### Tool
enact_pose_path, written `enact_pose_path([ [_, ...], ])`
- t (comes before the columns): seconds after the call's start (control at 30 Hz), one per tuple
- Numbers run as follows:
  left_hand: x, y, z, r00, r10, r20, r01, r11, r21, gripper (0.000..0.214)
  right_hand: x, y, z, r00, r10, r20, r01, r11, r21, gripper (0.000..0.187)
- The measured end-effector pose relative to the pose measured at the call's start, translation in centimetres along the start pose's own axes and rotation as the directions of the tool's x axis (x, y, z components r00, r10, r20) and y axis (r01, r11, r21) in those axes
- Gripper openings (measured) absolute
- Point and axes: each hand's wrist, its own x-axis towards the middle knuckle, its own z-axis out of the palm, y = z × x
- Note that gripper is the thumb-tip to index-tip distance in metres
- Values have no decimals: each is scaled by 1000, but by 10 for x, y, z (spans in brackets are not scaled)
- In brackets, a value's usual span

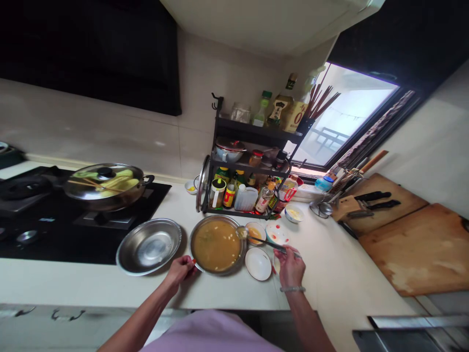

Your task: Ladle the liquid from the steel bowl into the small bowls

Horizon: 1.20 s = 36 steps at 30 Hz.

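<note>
A round metal basin of brownish-yellow liquid with pale bits floating in it stands on the counter in front of me. My left hand pinches its rim at the lower left, where a small orange-red spot shows by the fingertips. In my right hand is the dark handle of a ladle, its bowl at the basin's right rim with something pale in it. Beneath the ladle sits a small bowl with yellow-orange contents. Closer to me lies a white dish. A red-spotted white bowl is beyond the handle.
Left of the basin is a shallow metal bowl. A lidded pan with chopsticks across it stands on the black stove. Behind, a black rack holds bottles and jars. Knives and cutting boards are at the right.
</note>
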Motion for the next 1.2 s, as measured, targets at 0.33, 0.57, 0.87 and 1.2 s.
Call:
enact_pose_path([
  [0.33, -3, 3, 0, 1000, 6, 28, -5, 999, -33, 47, 19, -3, -16, 979, -198, 44, 203, 945, -256, 39],
  [0.57, -5, 7, 1, 1000, -18, -8, 18, 999, -31, 45, -3, -7, -24, 803, -382, 457, 560, 746, -360, 34],
  [0.87, -12, 15, 3, 1000, -15, 22, 15, 1000, 10, 45, -37, 6, -4, 716, -386, 581, 613, 746, -260, 27],
  [1.2, -13, 16, 2, 999, -12, 31, 12, 1000, 0, 45, -44, 35, 12, 895, -177, 409, 312, 904, -292, 35],
])
